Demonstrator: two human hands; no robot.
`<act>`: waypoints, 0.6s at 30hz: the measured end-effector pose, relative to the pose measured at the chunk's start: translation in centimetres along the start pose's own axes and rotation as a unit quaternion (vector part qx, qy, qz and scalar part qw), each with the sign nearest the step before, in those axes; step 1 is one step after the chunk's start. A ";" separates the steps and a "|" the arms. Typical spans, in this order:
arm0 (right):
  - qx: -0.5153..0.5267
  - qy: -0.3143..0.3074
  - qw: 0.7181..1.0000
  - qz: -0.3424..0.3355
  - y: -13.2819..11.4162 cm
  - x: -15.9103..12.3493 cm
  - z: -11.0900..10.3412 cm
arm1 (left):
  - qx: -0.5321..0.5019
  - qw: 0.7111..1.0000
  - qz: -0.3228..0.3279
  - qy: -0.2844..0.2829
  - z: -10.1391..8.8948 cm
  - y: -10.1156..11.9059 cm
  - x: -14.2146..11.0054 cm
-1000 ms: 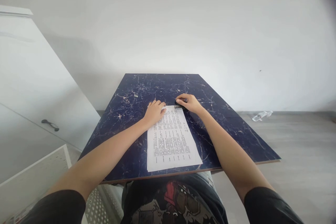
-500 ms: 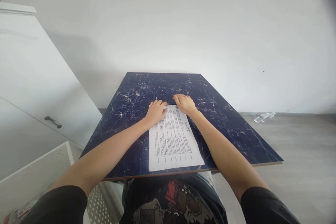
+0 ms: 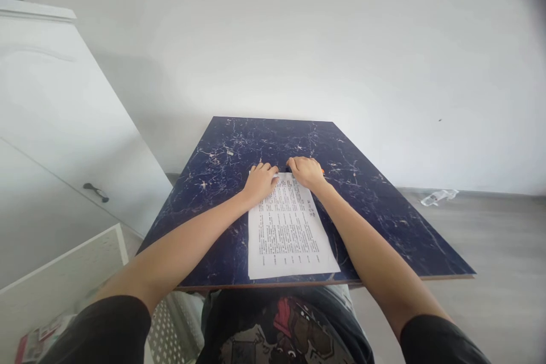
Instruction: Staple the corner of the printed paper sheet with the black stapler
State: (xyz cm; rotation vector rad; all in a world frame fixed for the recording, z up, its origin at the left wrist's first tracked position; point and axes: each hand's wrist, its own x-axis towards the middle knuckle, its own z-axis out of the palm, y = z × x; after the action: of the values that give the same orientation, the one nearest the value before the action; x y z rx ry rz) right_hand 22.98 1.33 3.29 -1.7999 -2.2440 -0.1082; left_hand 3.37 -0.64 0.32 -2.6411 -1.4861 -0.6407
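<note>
Printed paper sheets (image 3: 290, 233) lie on the dark blue marble-patterned table (image 3: 264, 139), their near edge close to the table's front edge. My left hand (image 3: 261, 182) rests on the top left corner of the sheets, fingers slightly apart. At the top right corner, my right hand (image 3: 307, 172) is curled palm down over a dark object (image 3: 288, 169) that it mostly hides. A small orange piece (image 3: 323, 172) shows on the right side of that hand; whether it belongs to the dark object, I cannot tell. Handwritten marks run along the paper's right margin.
A white cabinet (image 3: 77, 108) with a dark handle (image 3: 96, 192) stands at the left. Below it is a white-framed piece (image 3: 63, 261) beside my left arm. A pale wall (image 3: 298, 40) rises behind the table. Clear plastic (image 3: 438, 198) lies on the floor at right.
The view has shifted slightly, so everything appears a little further right. The orange piece now shows beside my right hand. Both hands stay at the sheets' top edge.
</note>
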 end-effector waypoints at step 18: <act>-0.103 0.030 0.994 0.009 -1.3 -0.2 0.9 | 0.002 1.000 0.014 0.005 0.2 0.0 -0.1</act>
State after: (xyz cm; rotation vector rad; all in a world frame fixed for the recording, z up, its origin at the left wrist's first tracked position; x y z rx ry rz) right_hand 21.56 1.09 2.48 -1.8905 -2.2440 -0.3996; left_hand 3.38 -0.71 0.07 -2.6480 -1.4427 -0.6463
